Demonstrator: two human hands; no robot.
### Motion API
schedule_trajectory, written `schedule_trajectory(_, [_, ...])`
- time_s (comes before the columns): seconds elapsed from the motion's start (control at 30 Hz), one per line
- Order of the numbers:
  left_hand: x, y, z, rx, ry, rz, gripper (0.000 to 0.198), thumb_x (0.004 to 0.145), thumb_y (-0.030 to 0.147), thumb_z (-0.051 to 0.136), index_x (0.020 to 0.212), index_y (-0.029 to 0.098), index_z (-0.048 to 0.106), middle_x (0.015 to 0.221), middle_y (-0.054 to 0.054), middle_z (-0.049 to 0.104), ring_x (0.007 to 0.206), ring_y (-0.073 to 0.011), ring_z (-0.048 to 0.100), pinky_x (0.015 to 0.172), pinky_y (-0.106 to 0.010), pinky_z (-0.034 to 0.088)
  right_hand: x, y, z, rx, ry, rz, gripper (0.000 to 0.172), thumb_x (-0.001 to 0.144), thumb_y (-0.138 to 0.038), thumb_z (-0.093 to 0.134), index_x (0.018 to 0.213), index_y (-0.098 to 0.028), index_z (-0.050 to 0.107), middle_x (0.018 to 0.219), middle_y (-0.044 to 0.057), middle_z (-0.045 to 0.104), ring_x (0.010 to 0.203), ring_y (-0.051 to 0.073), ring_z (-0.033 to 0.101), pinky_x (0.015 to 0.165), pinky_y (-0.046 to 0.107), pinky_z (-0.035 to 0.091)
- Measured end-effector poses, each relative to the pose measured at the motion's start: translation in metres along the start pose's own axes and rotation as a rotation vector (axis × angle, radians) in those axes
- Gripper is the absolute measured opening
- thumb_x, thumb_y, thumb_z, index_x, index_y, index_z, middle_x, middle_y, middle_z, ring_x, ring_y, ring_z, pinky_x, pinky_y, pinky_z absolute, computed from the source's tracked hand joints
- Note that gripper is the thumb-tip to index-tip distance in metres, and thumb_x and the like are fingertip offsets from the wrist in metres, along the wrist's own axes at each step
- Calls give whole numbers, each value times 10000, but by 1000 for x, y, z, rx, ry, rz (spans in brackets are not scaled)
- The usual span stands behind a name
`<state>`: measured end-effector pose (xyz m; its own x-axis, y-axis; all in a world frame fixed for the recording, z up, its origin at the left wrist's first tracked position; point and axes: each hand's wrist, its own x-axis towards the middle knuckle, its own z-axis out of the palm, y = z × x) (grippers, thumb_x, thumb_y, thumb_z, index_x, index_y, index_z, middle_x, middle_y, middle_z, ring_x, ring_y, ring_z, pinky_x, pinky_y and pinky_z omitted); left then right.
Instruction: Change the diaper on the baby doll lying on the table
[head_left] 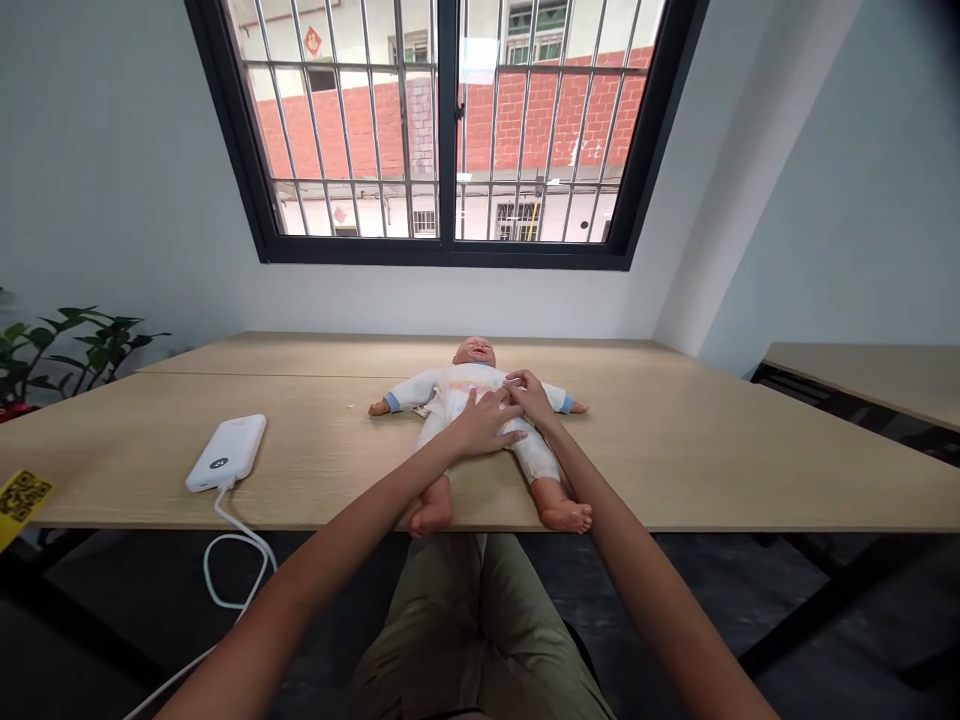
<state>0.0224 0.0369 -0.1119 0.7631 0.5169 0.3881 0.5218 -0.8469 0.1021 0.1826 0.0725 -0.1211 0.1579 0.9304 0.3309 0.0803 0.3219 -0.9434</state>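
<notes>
A baby doll (pixel 480 385) in a white suit with blue cuffs lies on its back on the wooden table (pixel 675 450), head toward the window, bare feet at the table's near edge. My left hand (pixel 484 422) lies flat on the doll's belly with fingers stretched out. My right hand (pixel 529 396) rests beside it on the doll's chest and waist, fingers curled down against the cloth. I cannot make out whether the right fingers pinch the fabric.
A white power bank (pixel 227 452) lies on the table's left part, its white cable (pixel 225 560) hanging over the near edge. A potted plant (pixel 60 350) stands at far left. A second table (pixel 870 375) is at right. A barred window (pixel 450 120) is ahead.
</notes>
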Motion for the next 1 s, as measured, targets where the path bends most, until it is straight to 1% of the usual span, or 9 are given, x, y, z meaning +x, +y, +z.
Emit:
schedule_trajectory(0.07, [0, -5, 0, -8, 90, -41, 564, 914, 573, 512, 1357, 226, 497, 1416, -155, 485, 1279, -302, 478, 1096, -550, 333, 0, -2, 0, 25, -5, -19, 298, 951, -358, 574, 1166, -153, 598, 1133, 76, 620, 938, 171, 629, 804, 354, 558])
schedule_trajectory(0.1, [-1, -8, 0, 3, 121, -64, 623, 893, 604, 530, 1374, 212, 478, 1396, -152, 507, 1274, -299, 486, 1097, -521, 341, 0, -3, -1, 39, -7, -27, 315, 951, -364, 574, 1189, -158, 594, 1168, 82, 613, 974, 184, 627, 831, 371, 556])
schedule_trajectory(0.23, [-1, -18, 3, 104, 124, -141, 718, 847, 728, 490, 1355, 221, 511, 1408, -115, 540, 1370, -323, 398, 1153, -557, 218, 4, -5, -5, 86, 6, -37, 343, 945, -363, 585, 1216, -153, 579, 1180, 88, 609, 989, 192, 628, 836, 385, 557])
schedule_trajectory(0.3, [-1, -20, 3, 125, 104, -159, 715, 840, 752, 469, 1309, 220, 558, 1393, -106, 561, 1376, -322, 393, 1161, -561, 196, 8, -6, -8, 101, 19, -33, 330, 946, -361, 584, 1196, -145, 583, 1131, 80, 621, 934, 174, 636, 794, 358, 564])
schedule_trajectory(0.43, [1, -23, 0, 66, 111, -200, 670, 874, 743, 411, 1282, 242, 588, 1352, -74, 594, 1333, -288, 447, 1153, -534, 243, 11, -2, -11, 117, 2, -25, 275, 955, -351, 570, 1127, -139, 599, 1020, 55, 643, 824, 137, 638, 732, 309, 560])
schedule_trajectory(0.7, [5, -40, -4, -23, 74, -245, 592, 921, 683, 369, 1192, 243, 656, 1249, -69, 658, 1211, -285, 548, 1086, -503, 338, 10, 15, 1, 46, -192, -31, 208, 926, -329, 610, 989, -132, 634, 993, 50, 660, 882, 153, 638, 817, 350, 541])
schedule_trajectory(0.83, [7, -51, -8, -282, 89, -268, 450, 920, 587, 444, 1021, 243, 716, 1159, -39, 705, 1202, -275, 551, 1095, -466, 345, 8, 14, 0, -10, -268, -53, 142, 840, -287, 680, 930, -178, 667, 1001, 38, 689, 982, 171, 621, 949, 392, 496])
schedule_trajectory(0.93, [4, -67, -14, -542, 113, -246, 462, 976, 480, 329, 965, 215, 707, 1123, -39, 722, 1153, -212, 601, 1065, -363, 409, 4, 10, -2, -45, -321, -73, 165, 760, -239, 698, 925, -235, 707, 1047, 21, 712, 1068, 184, 602, 1067, 401, 418])
schedule_trajectory(1.0, [-3, -81, -19, -674, 232, -336, 485, 991, 430, 256, 998, 185, 673, 1088, -64, 728, 1065, -176, 651, 975, -310, 483, 2, 8, -2, -59, -336, -85, 187, 737, -231, 690, 921, -236, 725, 1087, 28, 712, 1096, 194, 602, 1107, 410, 378])
